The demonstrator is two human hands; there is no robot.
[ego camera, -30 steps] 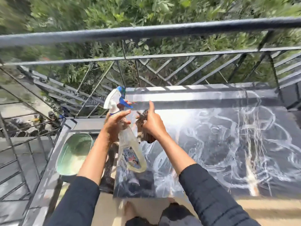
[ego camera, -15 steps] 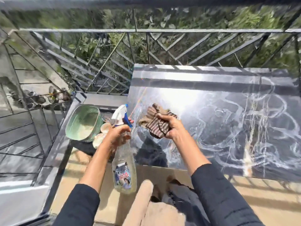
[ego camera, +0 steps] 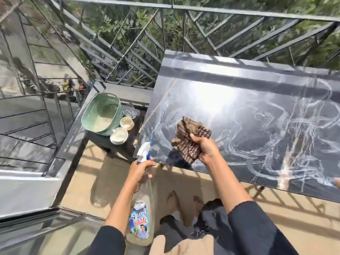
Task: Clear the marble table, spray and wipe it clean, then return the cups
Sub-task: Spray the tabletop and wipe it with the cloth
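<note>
a: hands first?
b: two. left hand wrapped round the neck of one spray bottle, fingers closed on it by the trigger, bottle hanging body-down over the tan floor, white-and-blue nozzle up beside the table's near left corner. right hand fisted on one brown striped cloth, bunched, over the near left part of the top; can't tell if the cloth touches the surface.
a: table?
b: one marble table, dark with white veins, strong sun glare on it; cloth and hand are the only things over it.
a: cups, count?
b: two cream ones, cup a farther, cup b nearer and wider. plus one clear glass piece behind them, too blurry to name. all on one small dark side table, left of the marble table.
a: anything else there?
b: one green mesh basket, same side table, touching or just beside the cups. metal railing behind, greenery past it. two bare feet on the floor below the near edge.
</note>
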